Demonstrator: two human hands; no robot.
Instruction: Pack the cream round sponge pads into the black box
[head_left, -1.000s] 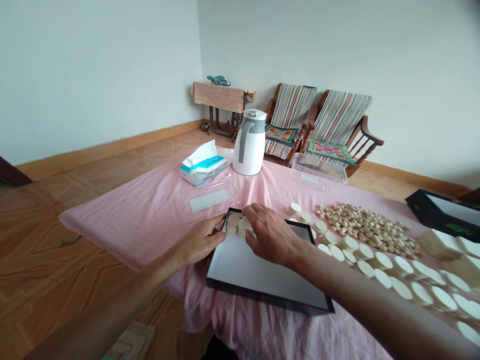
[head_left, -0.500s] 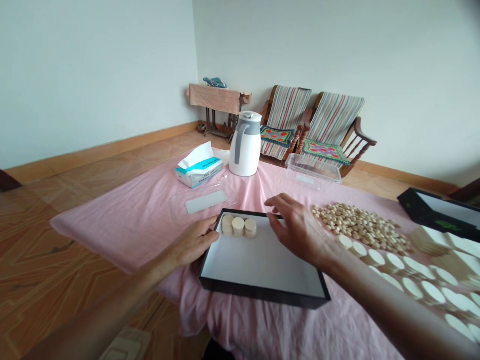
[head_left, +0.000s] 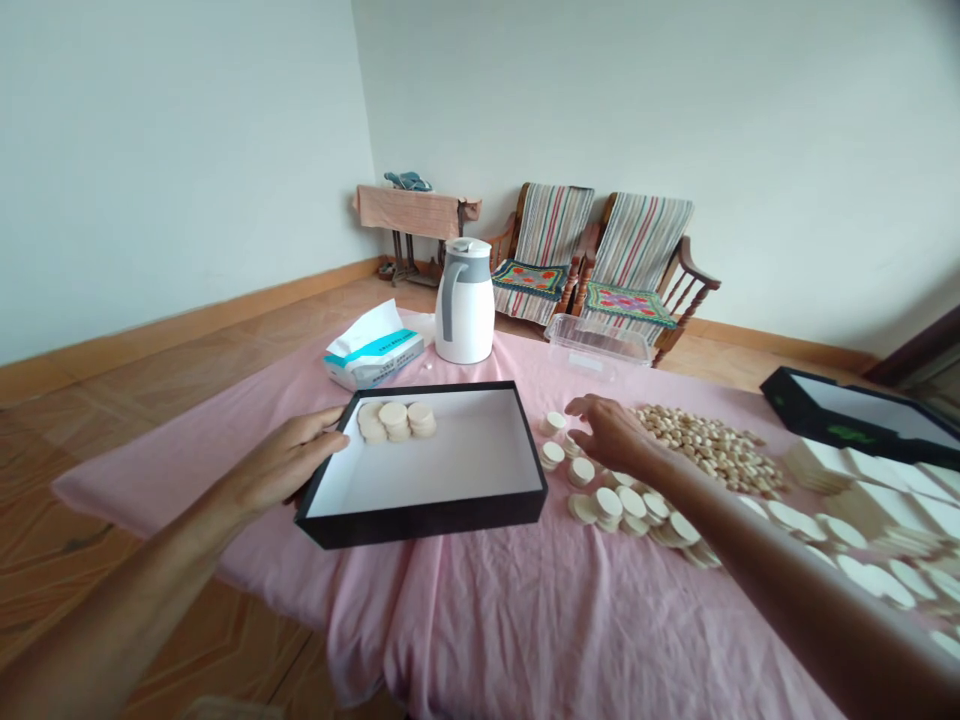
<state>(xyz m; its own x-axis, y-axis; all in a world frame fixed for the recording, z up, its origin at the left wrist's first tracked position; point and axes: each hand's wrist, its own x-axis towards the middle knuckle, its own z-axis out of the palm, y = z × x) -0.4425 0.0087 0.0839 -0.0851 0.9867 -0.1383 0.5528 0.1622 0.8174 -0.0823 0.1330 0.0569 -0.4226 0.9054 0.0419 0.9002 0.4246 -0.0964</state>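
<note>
My left hand [head_left: 294,460] grips the left wall of a shallow black box [head_left: 420,517] with a white inside, thumb over its rim. The box looks tilted towards me. Several stacks of round wooden discs [head_left: 395,422] are grouped in its far left corner. Right of the box, my right hand [head_left: 611,432] is over the table, thumb and fingers apart with nothing visible between them. Its fingertips are close to small stacks of wooden discs [head_left: 553,453]; whether they touch any I cannot tell. More discs [head_left: 634,505] lie nearer me, partly under my right forearm.
A heap of small wooden pieces [head_left: 701,445] lies beyond my right forearm. Square wooden pieces [head_left: 862,500] and another black box [head_left: 832,425] are at the right. A tissue pack [head_left: 375,350], a white jug [head_left: 465,320] and a clear plastic container [head_left: 596,345] stand farther back.
The box has shifted left and tilted, with my left hand on it. My right hand has left its far right side, now beside disc stacks that the box and arm hid before.
</note>
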